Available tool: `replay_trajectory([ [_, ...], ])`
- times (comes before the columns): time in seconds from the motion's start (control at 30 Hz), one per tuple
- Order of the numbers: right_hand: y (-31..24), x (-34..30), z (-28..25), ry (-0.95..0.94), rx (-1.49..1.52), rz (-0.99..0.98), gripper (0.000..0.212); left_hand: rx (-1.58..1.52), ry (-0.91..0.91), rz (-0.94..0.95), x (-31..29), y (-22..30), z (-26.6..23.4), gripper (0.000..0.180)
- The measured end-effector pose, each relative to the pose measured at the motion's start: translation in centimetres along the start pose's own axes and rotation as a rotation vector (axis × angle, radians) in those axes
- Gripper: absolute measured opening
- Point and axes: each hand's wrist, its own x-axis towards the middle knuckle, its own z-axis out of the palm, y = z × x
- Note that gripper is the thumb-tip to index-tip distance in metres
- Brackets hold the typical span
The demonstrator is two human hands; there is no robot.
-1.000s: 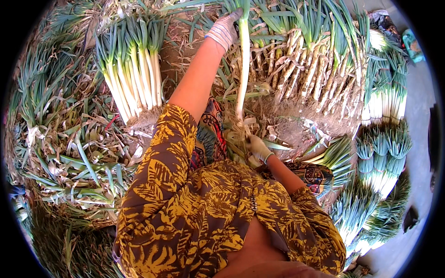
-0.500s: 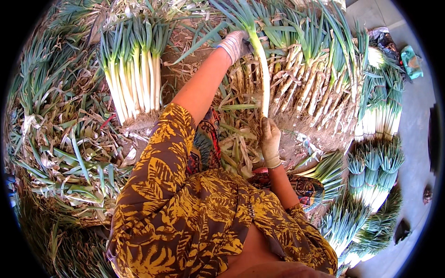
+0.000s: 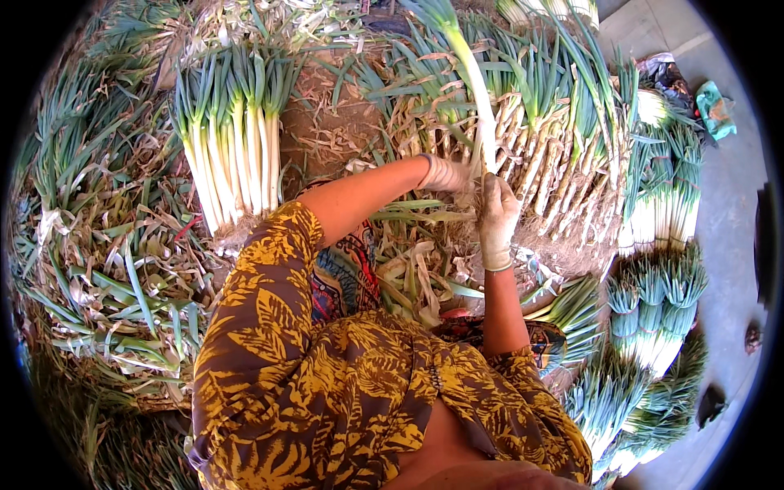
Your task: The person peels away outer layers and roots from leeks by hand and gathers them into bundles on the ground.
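The left hand has come down to the right hand; both hands' fingers hold one leek. Uncleaned leeks lie behind, trimmed leeks left.

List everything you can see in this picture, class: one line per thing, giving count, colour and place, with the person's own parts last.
Held leek: one, white stalk with green top, centre top, gripped by both hands.
Cleaned leek bundle: one, white and green, upper left.
Unpeeled leeks: a row, brownish roots, upper right.
Trimmed leaves: a heap, green and dry tan, left.
Stacked bundles: several, green and white, right.
Teal rag: one, far right on grey floor.
Patterned garment: one, brown and yellow, bottom centre.
Left hand: one, pale glove, on the stalk.
Right hand: one, pale glove, on the stalk.
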Motion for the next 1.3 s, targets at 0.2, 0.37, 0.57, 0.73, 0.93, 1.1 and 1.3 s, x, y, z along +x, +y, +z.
replay_trajectory([
  [0.2,0.0,1.4,2.4,0.083,-0.014,-0.026,0.039,-1.597,-0.724,-0.48,2.0,-1.4,-6.6,0.031],
  [0.37,0.0,2.8,3.1,0.005,-0.389,-0.046,0.03,-2.334,-0.142,-1.344,-2.0,-3.9,5.3,0.043],
  [0.57,3.7,3.2,5.9,-0.221,0.099,-0.174,0.06,-2.7,1.137,-2.315,-2.6,-8.2,2.8,0.026],
  [0.73,1.6,2.5,6.1,-0.388,0.65,0.495,0.058,-2.757,1.362,-2.487,-4.8,-7.9,4.7,0.022],
  [0.93,2.6,-3.8,4.1,-0.326,-0.071,0.174,0.031,-2.514,1.597,-2.536,-8.9,-7.1,8.2,0.023],
  [1.1,-0.7,-8.6,2.6,-0.288,-0.097,0.266,0.025,-2.321,1.548,-2.556,-10.2,-7.4,7.4,0.023],
  [1.3,9.1,-14.8,-4.4,-0.111,-0.357,0.248,0.023,-2.195,1.697,-2.433,-13.2,-7.1,8.2,0.012],
])
